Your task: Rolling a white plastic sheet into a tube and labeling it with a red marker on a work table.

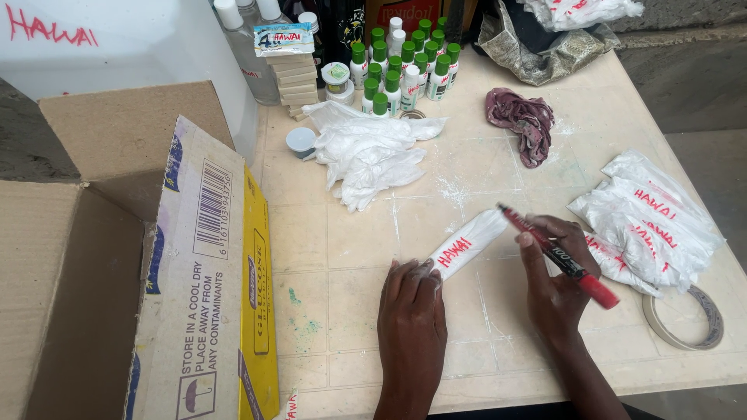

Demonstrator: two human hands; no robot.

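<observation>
Nearest: left hand (412, 299), fingers together and flat, pinning the near end of a small white packet (467, 243) against the table (350, 233) so it lies steady. Right hand (556, 272) pinches a red marker (556, 255), tip at the packet's far end. Left, an open cardboard box (156, 295). Right, lettered packets (654, 222) piled aside, beside a tape roll (685, 319). Beyond: blank white bags (369, 148), a crumpled cloth (521, 120), green-capped bottles (405, 66).

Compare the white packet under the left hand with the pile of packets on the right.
The single packet lies alone mid-table, pinned by the left hand; the pile of packets lies heaped and untouched near the table's right edge, beyond the right hand holding a red marker. Both are white with red writing.
</observation>
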